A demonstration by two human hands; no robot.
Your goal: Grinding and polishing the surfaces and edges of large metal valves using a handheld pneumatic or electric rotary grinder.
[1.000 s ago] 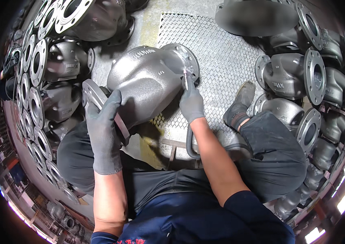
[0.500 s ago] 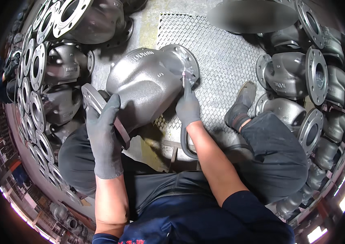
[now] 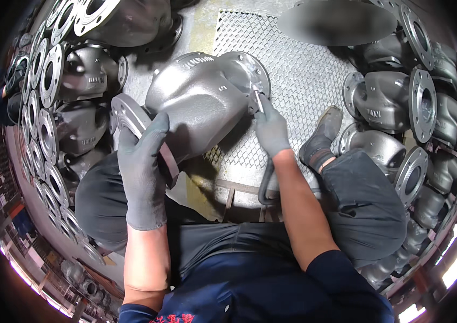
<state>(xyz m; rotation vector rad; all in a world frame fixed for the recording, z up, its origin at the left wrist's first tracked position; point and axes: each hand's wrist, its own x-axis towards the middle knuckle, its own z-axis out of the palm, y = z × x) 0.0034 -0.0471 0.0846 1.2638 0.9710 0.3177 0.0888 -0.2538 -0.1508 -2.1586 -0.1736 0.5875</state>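
A large grey cast-metal valve body lies tilted in front of me, a round flange at each end. My left hand, in a grey glove, grips its near flange; the thumb lies over the rim and the other fingers are mostly hidden. In my gloved right hand is a slim die grinder, fingers closed around it. Its tip is at the inner side of the far flange, by the neck. A dark hose hangs below my right wrist.
Similar flanged castings stand stacked along the left and right. Beneath the work is a diamond-mesh metal plate. My right shoe rests on it. At the far side a blurred patch hides part of the scene.
My right hand and the grinder have moved a little right and away from me along the far flange. The casting appears shifted slightly right, with my left hand still on its near flange.
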